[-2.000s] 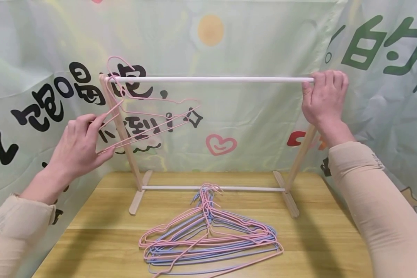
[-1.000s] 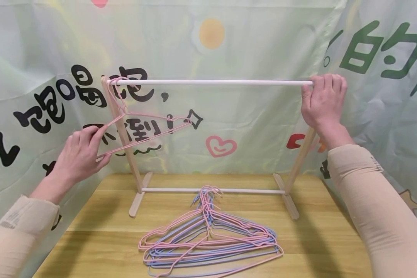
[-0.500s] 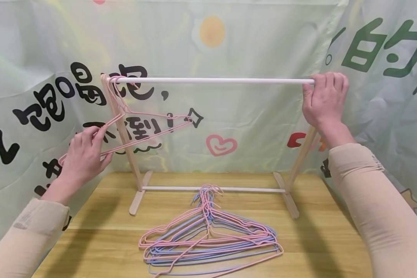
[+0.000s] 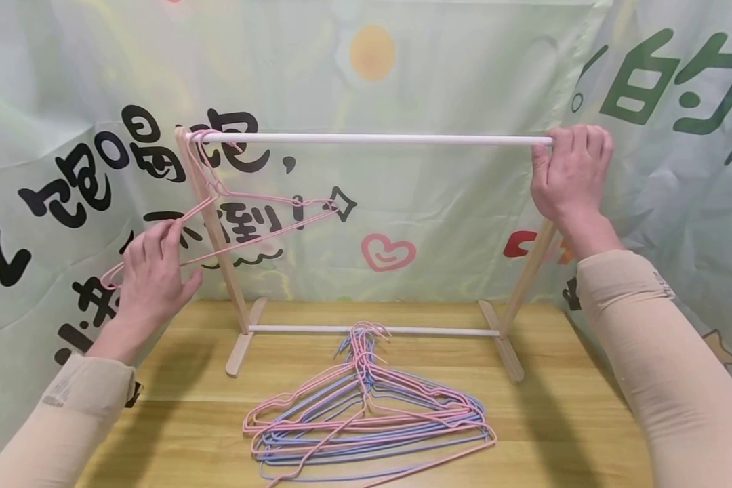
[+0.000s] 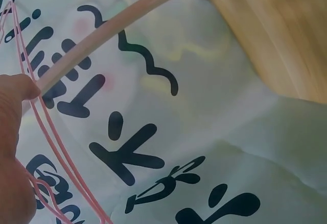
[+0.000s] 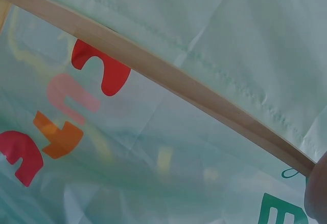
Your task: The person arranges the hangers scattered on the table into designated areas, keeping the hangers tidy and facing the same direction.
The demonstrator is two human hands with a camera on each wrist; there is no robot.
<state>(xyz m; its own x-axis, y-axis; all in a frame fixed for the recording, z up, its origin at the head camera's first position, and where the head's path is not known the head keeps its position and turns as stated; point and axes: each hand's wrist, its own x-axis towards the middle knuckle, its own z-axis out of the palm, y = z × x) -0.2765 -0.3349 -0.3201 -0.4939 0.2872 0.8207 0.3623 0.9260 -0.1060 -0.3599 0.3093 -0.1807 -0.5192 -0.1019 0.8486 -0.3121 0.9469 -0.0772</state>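
Observation:
Two pink wire hangers (image 4: 274, 197) hang nested by their hooks at the left end of the rack's white top rail (image 4: 372, 139). My left hand (image 4: 152, 271) is at their left shoulders, fingers fairly straight along the wires and thumb spread away. In the left wrist view, the thumb (image 5: 23, 87) overlaps the pink wires (image 5: 56, 137). My right hand (image 4: 573, 173) grips the top right corner of the clothes rack (image 4: 535, 261), fingers curled over it. In the right wrist view, only a bit of that hand (image 6: 318, 191) shows at the end of the wooden post (image 6: 168, 81).
A pile of pink and blue hangers (image 4: 366, 427) lies on the wooden table (image 4: 177, 434), hooks by the rack's lower white bar (image 4: 439, 331). The rack's flat wooden feet (image 4: 244, 342) stand on the table. A printed cloth (image 4: 451, 74) hangs behind.
The pink hangers have come down from above the top rail until their hooks rest on it. My left hand has shifted slightly right and its thumb has spread off the wires. The right hand stays put.

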